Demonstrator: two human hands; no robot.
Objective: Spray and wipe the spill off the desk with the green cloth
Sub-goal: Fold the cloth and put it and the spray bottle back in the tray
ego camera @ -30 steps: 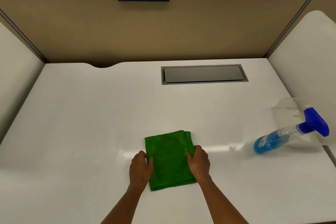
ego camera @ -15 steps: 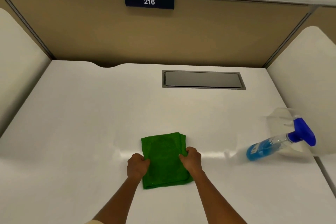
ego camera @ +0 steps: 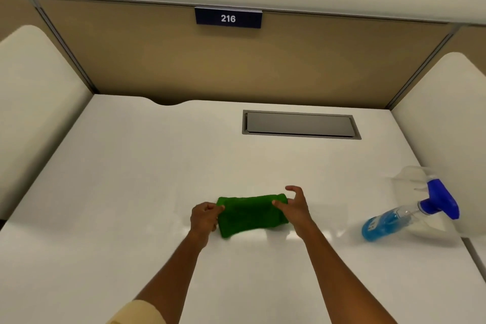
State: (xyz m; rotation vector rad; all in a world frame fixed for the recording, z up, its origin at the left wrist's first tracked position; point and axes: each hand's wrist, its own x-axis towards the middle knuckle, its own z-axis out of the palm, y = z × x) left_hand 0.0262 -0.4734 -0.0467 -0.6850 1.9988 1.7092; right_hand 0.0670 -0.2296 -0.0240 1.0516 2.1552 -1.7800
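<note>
Head view, folded green cloth (ego camera: 252, 215) on desk (ego camera: 131, 179), left grip (ego camera: 205, 218) pinching it, right grip (ego camera: 295, 204) spread.

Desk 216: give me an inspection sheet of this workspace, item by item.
Surface: white desk, glossy; no spill visible.
Job's things: green cloth folded, lying on the desk; spray bottle with blue liquid lying on its side at right.
Clutter: nothing seen.
Grips: left hand pinches the cloth's left end; right hand open, thumb on the cloth's right end.
Cables: nothing seen; closed grey hatch at the back.
Surroundings: tan partition with number plate, white side panels.
</note>
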